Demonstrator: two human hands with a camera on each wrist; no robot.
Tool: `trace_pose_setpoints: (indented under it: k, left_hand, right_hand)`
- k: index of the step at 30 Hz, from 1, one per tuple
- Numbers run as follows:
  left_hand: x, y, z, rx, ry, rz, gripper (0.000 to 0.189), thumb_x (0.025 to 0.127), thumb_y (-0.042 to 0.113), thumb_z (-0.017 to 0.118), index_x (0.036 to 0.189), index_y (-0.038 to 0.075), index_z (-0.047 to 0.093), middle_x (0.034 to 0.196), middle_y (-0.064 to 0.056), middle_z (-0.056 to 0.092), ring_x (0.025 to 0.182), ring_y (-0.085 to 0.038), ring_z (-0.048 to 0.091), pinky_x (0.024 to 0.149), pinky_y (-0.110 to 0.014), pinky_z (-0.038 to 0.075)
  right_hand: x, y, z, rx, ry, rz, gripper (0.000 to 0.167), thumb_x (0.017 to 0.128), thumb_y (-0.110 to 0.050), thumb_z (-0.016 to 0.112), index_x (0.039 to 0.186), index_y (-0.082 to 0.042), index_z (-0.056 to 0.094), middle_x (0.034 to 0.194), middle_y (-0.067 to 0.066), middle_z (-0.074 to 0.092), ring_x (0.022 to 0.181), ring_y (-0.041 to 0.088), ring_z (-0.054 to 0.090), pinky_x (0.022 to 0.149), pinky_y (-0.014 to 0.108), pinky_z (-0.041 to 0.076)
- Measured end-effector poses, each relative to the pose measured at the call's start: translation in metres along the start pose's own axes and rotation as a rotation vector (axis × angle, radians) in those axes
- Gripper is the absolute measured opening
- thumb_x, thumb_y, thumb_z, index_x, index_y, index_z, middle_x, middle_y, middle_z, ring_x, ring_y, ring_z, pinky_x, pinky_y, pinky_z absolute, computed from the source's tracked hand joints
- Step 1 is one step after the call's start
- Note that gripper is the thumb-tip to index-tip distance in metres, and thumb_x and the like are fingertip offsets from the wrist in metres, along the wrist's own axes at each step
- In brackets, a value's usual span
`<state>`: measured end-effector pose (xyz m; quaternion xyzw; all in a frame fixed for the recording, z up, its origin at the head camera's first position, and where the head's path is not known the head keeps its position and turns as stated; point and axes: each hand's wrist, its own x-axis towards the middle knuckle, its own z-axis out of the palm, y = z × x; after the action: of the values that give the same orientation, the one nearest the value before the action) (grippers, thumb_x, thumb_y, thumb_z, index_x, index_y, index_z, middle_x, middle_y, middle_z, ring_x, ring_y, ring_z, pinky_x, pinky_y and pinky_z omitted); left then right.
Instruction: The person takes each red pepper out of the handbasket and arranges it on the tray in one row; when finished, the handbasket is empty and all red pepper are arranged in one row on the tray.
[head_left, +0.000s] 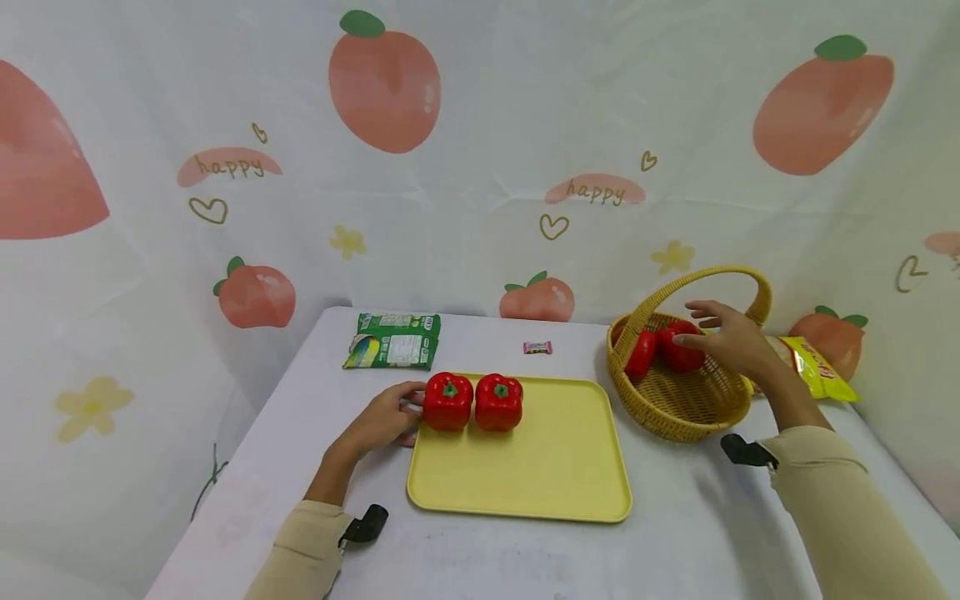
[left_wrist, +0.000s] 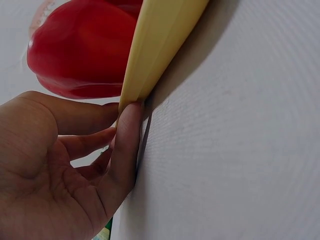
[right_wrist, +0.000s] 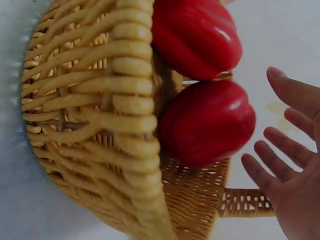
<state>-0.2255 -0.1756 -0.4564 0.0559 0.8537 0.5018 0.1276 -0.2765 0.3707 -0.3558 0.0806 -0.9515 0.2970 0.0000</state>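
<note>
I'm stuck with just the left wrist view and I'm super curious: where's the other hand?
Observer: The right hand is above the basket.
Operator: Ooh! Is it holding anything?
Observer: No, the right wrist view shows its palm bare and a gap between it and the two peppers in there.
Operator: And what's past the far edge of my tray?
Observer: A small pink packet lies out there, to the right of the green bag.
</note>
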Motion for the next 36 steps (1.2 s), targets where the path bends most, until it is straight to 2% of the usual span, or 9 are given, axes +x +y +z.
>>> trace_pose_setpoints:
  k: [10,21,29,36]
  left_hand:
    - [0.001,0.001,0.002,0.002,0.009,0.009,0.058,0.092,0.004,0.064,0.150,0.007,0.057,0.134,-0.016,0.064,0.102,-0.024,0.068,0.072,-0.035,0.066]
    - [0.001,0.000,0.001,0.010,0.011,0.004,0.059,0.091,0.004,0.064,0.149,0.007,0.057,0.134,-0.016,0.064,0.102,-0.024,0.068,0.073,-0.035,0.066]
    - [0.000,0.000,0.001,0.005,0.009,0.014,0.058,0.091,0.002,0.061,0.149,0.005,0.056,0.133,-0.016,0.064,0.101,-0.025,0.067,0.072,-0.035,0.066]
    - [0.001,-0.001,0.001,0.002,0.007,0.012,0.057,0.092,0.002,0.061,0.149,0.005,0.057,0.132,-0.016,0.064,0.099,-0.024,0.067,0.071,-0.034,0.066]
  right_hand:
    - [0.016,0.009,0.007,0.024,-0.063,0.029,0.082,0.100,-0.034,0.072,0.158,0.009,0.032,0.156,0.041,0.037,0.140,0.061,0.040,0.111,0.074,0.041]
    - [0.021,0.008,0.013,-0.025,-0.085,0.029,0.075,0.100,-0.028,0.073,0.153,0.013,0.039,0.144,0.043,0.049,0.130,0.058,0.050,0.108,0.070,0.046]
    - [0.018,0.008,0.015,-0.062,-0.076,0.019,0.069,0.099,-0.025,0.075,0.147,0.015,0.044,0.141,0.044,0.050,0.128,0.058,0.049,0.107,0.072,0.045]
    - [0.018,0.013,0.018,-0.060,-0.046,0.026,0.068,0.099,-0.027,0.076,0.142,0.015,0.045,0.135,0.042,0.053,0.122,0.054,0.053,0.102,0.066,0.050]
